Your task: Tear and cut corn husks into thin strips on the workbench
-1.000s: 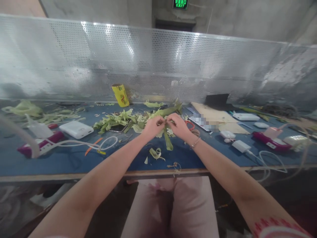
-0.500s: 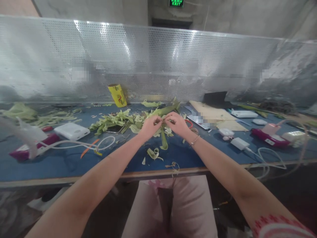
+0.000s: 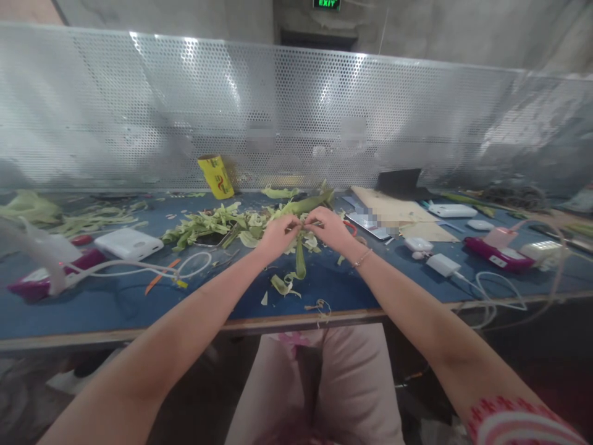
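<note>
- Leaf strip, green, one: now hanging almost straight down, its earlier lean to the right gone; both hands nearly in place since then.
- Left hand, bare: just left of the leaf strip's top, thumb and fingertips pinched together on it; exact finger contact too small to tell.
- Right hand, bare, with thin bracelet at the wrist: just right of the leaf strip's top, fingertips likewise pinched on it, close against those of the left.
- Large leaf, green, lying slantwise: behind the leaf strip.
- Leaf pile, pale green cut pieces: left of the leaf strip, partly covering a dark phone.
- Yellow container, tilted: behind and left of the leaf strip, near the perforated screen.
- Curled scrap: just in front and left of the leaf strip.
- Tan string: in front of the leaf strip, at the edge of the blue table.
- Tablet and cardboard: right of the leaf strip.
- White box and orange strip: well left of the leaf strip.
- White plug, with cable: well right of the leaf strip.
</note>
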